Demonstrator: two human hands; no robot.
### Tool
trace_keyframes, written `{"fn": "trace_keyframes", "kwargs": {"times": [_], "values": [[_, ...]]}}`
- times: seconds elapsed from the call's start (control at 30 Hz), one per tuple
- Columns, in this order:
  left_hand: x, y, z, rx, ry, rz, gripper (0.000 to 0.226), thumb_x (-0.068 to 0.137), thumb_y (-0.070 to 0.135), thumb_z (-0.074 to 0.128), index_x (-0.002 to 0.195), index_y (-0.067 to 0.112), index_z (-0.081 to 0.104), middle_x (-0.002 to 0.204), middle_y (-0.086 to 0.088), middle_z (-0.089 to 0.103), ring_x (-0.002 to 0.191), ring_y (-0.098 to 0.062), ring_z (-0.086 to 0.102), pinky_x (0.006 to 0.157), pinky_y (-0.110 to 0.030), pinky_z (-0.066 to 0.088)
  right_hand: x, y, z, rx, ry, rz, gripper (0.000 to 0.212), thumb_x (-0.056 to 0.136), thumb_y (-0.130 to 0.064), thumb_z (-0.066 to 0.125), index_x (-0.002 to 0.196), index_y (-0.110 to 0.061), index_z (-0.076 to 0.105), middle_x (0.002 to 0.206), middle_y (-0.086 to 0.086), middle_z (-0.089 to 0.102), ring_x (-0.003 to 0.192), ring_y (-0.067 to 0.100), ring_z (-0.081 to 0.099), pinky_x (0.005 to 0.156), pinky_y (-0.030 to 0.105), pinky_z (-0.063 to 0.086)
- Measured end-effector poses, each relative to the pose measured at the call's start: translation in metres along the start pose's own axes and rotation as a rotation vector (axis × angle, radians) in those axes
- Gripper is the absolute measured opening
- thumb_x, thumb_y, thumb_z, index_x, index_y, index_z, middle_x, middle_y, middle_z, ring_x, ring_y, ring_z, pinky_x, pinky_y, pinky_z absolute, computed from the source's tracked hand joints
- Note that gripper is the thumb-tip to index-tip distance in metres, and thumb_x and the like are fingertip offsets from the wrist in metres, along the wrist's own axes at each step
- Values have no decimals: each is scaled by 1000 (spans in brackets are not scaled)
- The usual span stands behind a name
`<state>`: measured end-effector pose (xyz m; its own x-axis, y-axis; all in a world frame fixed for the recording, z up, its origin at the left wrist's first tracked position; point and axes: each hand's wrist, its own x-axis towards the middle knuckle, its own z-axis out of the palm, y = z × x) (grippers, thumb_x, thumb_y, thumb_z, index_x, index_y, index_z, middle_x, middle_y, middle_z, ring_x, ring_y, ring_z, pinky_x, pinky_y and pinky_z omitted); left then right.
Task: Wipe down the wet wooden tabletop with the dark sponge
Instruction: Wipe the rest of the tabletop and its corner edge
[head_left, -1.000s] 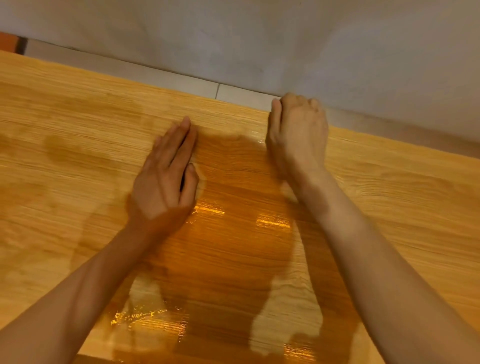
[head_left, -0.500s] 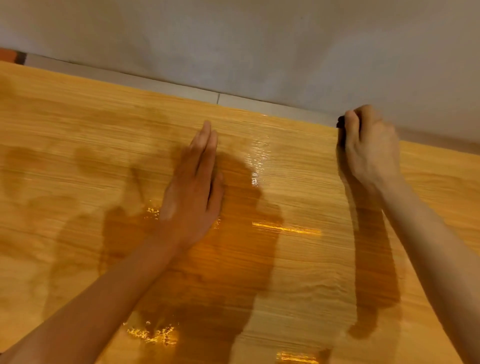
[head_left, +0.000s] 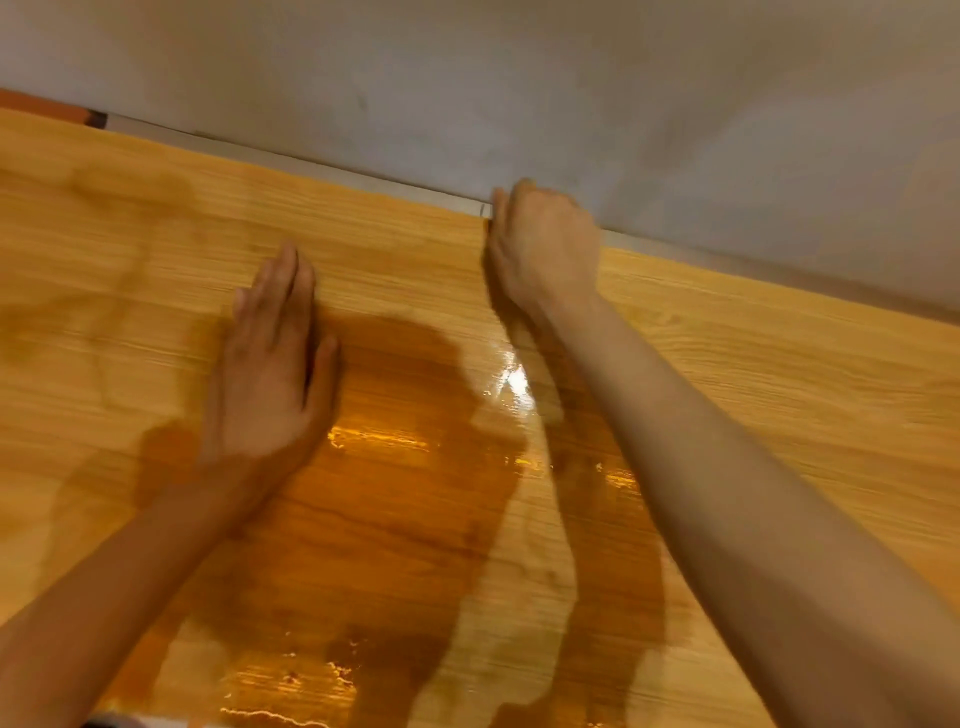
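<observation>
Half a second ago the right hand (head_left: 545, 244) was farther to the right along the far edge; now it has swept back left, closer to the left hand (head_left: 270, 374), so the wiping stroke along the back of the surface (head_left: 779, 364) has reversed. Its fingers (head_left: 524, 202) are curled into a clenched fist at the far edge, next to the wall (head_left: 519, 78). The sponge, a dark sliver of which showed earlier, is hidden now, presumably under that fist, though I cannot confirm it. The left hand lies flat with fingers released and pressed on the wood, shifted only slightly, apparently bracing. Glossy wet patches (head_left: 379, 441) and a bright glint sit between and below the forearms, so most of the water looks unwiped; the near, central area likely needs passes next.
</observation>
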<state>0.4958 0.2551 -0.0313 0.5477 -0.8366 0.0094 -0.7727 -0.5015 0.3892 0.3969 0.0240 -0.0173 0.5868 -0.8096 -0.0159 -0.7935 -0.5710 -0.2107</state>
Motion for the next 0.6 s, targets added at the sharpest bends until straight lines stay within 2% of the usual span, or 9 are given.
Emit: {"fn": "trace_keyframes", "kwargs": {"times": [0.13,0.23,0.37,0.47,0.53,0.6], "values": [[0,0,5,10,18,25,60,105,31,30,157,1,25,167,-14,17,156,-27,12,128,-35,3,13,-77,26,2,38,-75,22,99,-19,42,105,-11,61,106,8,69,102,28,61,81,36,46],[3,-2,6,25,11,16,60,105,32,27,158,3,23,168,-11,14,157,-23,8,127,-31,-1,16,-81,27,76,-6,-107,28,102,-26,37,100,-11,60,101,6,67,96,26,60,69,35,37],[1,-1,8,-13,-17,16,62,105,33,26,160,4,16,169,-11,9,157,-22,5,128,-35,0,0,-12,5,150,-16,-9,35,100,-35,35,84,-11,56,90,12,66,84,34,59,62,33,32],[0,-1,6,-17,-32,5,63,106,35,25,161,7,13,170,-8,6,157,-19,2,128,-33,1,-22,59,-20,98,-3,117,39,100,-36,36,89,-6,58,94,18,65,87,38,57,62,34,33],[1,0,5,-1,-33,10,62,106,35,25,160,6,13,170,-9,7,157,-21,4,128,-38,7,-32,89,-32,107,-3,210,39,101,-34,36,95,-3,60,100,21,65,94,39,56,69,39,39],[3,0,5,4,-28,16,61,106,32,27,160,4,16,169,-12,10,157,-25,7,127,-43,12,-32,91,-32,131,8,286,38,101,-28,37,99,1,61,105,24,64,101,40,55,81,42,41]]}}
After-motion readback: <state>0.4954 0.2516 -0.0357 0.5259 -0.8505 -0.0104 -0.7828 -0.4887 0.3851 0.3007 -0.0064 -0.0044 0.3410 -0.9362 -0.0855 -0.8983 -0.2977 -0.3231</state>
